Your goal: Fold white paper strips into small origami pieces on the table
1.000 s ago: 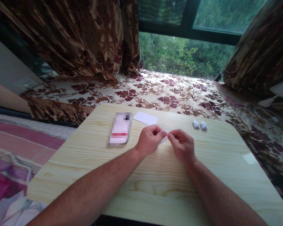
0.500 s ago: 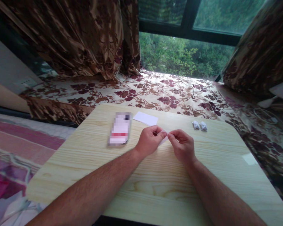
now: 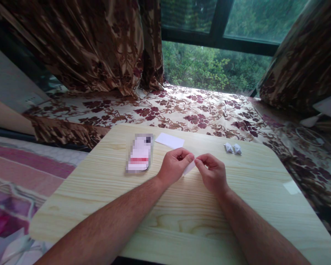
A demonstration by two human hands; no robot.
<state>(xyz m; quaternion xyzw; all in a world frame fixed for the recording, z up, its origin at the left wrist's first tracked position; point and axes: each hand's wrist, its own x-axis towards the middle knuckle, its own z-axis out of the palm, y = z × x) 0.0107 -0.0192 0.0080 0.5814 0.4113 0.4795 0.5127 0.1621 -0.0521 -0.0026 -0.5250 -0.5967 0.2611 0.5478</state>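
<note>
Above the middle of the wooden table (image 3: 176,209), a small white piece of paper (image 3: 189,168) is pinched at its upper edge. My left hand (image 3: 174,165) is closed on it, thumb against forefinger. From the other side my right hand (image 3: 212,171) pinches close to the same edge, its fingertips almost meeting the left ones. Much of the paper hides behind the left fingers. Just beyond my left hand lies a flat white stack of paper (image 3: 169,140). Two small folded white paper stars (image 3: 233,148) rest side by side past my right hand.
A blurred-out phone (image 3: 139,154) lies on the table left of my hands. Behind the table runs a flower-patterned window seat (image 3: 198,106) below the window. A striped bed (image 3: 30,162) borders the left side. Light reflects off the table's right edge (image 3: 291,187).
The lower part of the paper has swung slightly, showing more below the left fingers. Both hands keep their pinch. The whole view has shifted down slightly.
</note>
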